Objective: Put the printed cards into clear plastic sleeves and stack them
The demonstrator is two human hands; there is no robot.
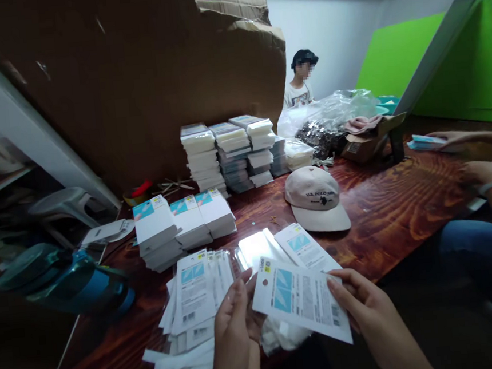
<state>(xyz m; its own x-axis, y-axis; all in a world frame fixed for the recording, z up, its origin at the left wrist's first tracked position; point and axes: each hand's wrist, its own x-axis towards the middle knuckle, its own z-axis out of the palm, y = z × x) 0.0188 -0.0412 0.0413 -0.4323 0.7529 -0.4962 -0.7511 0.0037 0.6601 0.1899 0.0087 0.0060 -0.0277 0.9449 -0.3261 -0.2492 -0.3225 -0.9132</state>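
Note:
A printed white packaging card (299, 300) with blue pictures, a barcode and a hang hole is pinched at its right edge by my right hand (369, 311). Close by the card's left end, my left hand (235, 329) has its thumb and fingers drawn together; what they hold, if anything, cannot be made out. Behind the held card lie another printed card (305, 245) and shiny clear plastic sleeves (258, 249). To the left of my left hand, a loose pile of similar cards (195, 292) overlaps on the table. White strips (182, 368) lie in front of that pile.
Stacks of boxed cards (157, 229) and taller stacks (228, 151) stand behind. A cap (316, 198) rests on the wooden table (394, 206). A blue bottle (73, 280) is at left. Another person's hands (481, 172) work at right; a further person (299, 82) sits behind plastic bags (334, 113).

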